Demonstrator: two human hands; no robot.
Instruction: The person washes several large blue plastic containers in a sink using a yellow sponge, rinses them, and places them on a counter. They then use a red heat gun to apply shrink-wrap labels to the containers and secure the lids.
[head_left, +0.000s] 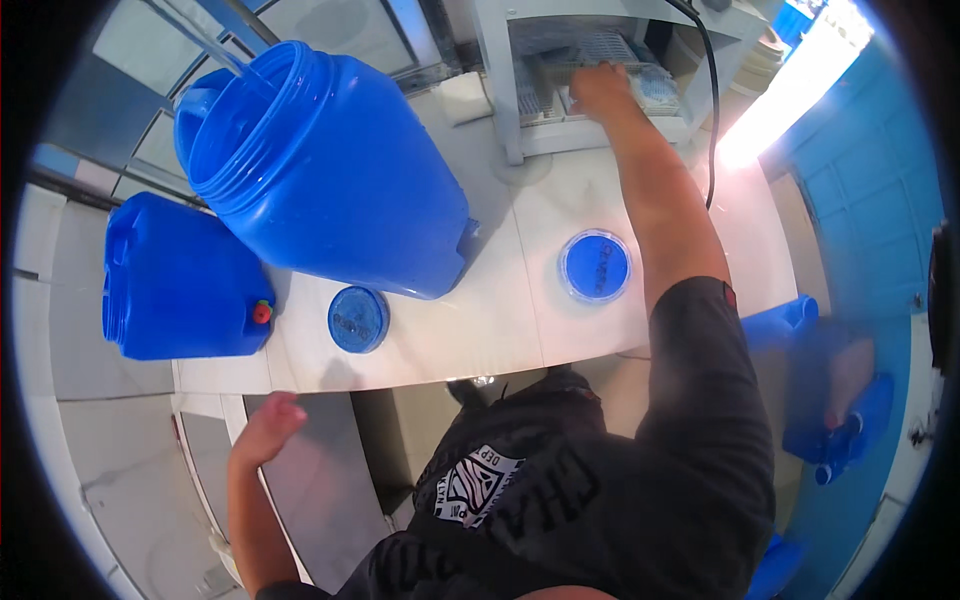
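My right hand (603,90) reaches into a grey-white open-fronted unit (545,138) at the back. Its fingers are bent down among small clear and pale items and a rack (608,48); whatever they grip is hidden. My left hand (270,428) hangs just off the table's front edge, fingers curled together with nothing visible in them. Beyond it, a large blue plastic drum (350,170) stands uncapped, a clear tube (205,38) running into its mouth. A smaller blue jerrycan (185,280) with a red-tipped spout is left of it. A round blue lid (358,319) lies in front of the drum.
A second blue lid (596,266) with a clear rim and dark handwriting lies on the white table (480,340), near my right forearm. A folded white cloth (464,99) is by the unit. A black cable (712,120) hangs beside it. More blue containers (860,425) stand lower right.
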